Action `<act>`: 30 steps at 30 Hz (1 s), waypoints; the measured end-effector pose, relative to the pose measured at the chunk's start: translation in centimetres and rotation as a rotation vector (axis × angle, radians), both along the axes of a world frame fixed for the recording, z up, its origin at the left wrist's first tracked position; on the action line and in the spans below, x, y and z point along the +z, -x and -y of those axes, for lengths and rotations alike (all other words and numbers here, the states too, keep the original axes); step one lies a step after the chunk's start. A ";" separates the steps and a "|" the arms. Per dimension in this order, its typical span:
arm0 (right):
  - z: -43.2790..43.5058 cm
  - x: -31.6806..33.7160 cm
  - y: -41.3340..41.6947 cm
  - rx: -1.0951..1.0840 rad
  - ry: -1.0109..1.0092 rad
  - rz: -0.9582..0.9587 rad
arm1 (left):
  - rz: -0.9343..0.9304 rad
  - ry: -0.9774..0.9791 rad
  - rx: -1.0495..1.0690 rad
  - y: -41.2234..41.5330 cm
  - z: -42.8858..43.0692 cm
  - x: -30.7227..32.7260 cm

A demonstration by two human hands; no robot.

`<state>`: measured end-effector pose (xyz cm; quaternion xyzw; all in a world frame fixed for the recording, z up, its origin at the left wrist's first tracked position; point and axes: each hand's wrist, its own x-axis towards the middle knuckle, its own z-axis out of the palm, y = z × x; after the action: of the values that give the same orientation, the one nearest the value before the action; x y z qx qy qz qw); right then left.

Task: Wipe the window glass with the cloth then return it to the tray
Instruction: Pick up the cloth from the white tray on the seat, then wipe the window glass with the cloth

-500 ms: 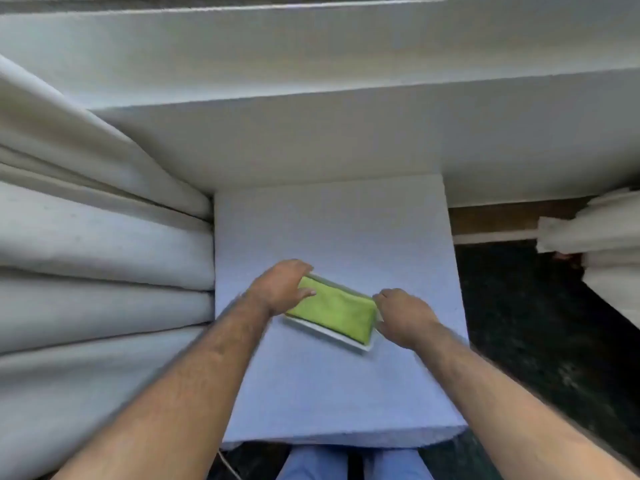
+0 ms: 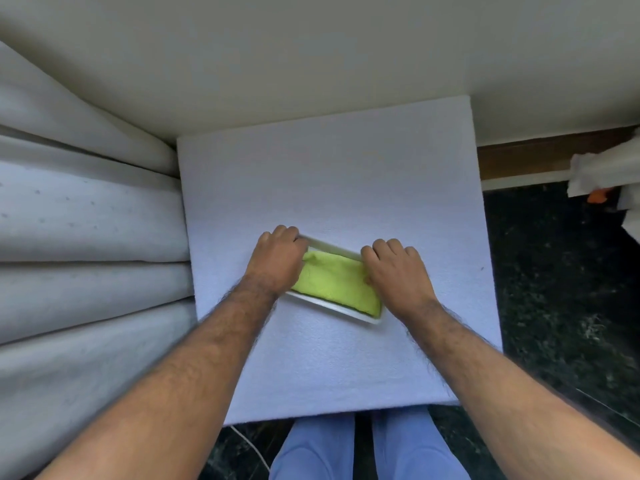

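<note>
A person is looking down at a small white table (image 2: 329, 358) with a soft cover on it. A white tray (image 2: 332, 308) is sitting near the middle of the table, and a green cloth (image 2: 334, 282) is lying folded flat inside the tray. The left hand (image 2: 277, 263) is resting on the left end of the cloth and tray, and the right hand (image 2: 396, 275) is resting on the right end. The fingers on both hands are curling down and staying close together, and they are touching the ends of the cloth, but I cannot tell if they are really pinching it or only pressing on it. White curtains (image 2: 86, 237) are hanging on the left side, and the window glass is not showing here at all. It is hard to tell if the wiping is coming up or is done, because the cloth is looking neat in its tray. If the hands are picking it up, it is best to be pinching only the cloth and not the tray rim, and to be lifting both ends together so the tray is staying on the table. If the hands are putting it back, it is best to be patting it flat so no corner is hanging over the rim.
</note>
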<state>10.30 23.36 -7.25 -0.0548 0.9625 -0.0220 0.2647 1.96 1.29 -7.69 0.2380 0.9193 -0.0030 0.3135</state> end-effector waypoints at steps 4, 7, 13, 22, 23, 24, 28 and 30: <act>0.3 0.3 0.0 -0.014 -0.001 -0.031 | 0.057 -0.107 0.044 0.1 0.3 1.0; 0.3 0.5 0.1 -0.014 0.053 -0.024 | 0.146 -0.249 0.121 -0.1 1.3 2.6; -1.0 4.2 0.9 0.035 0.104 -0.009 | 0.232 -0.365 0.260 -0.6 3.1 7.8; -2.4 18.3 5.7 -0.246 0.275 0.035 | 0.086 -0.504 0.496 3.3 2.8 20.5; -2.6 20.7 6.5 -0.233 0.289 0.005 | 0.062 -0.529 0.517 4.1 2.8 22.7; -2.7 23.2 7.4 -0.220 0.301 -0.027 | 0.037 -0.552 0.532 4.9 2.8 25.0; -3.5 33.8 11.5 -0.181 0.324 -0.208 | -0.065 -0.614 0.516 8.9 2.5 34.1; -4.0 39.7 13.4 -0.183 0.347 -0.291 | -0.123 -0.635 0.480 11.1 2.4 39.6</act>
<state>-3.10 27.31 32.47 -0.0145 0.9733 -0.2028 0.1067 -9.12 -1.08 31.87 0.1007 0.9210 0.3404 0.1606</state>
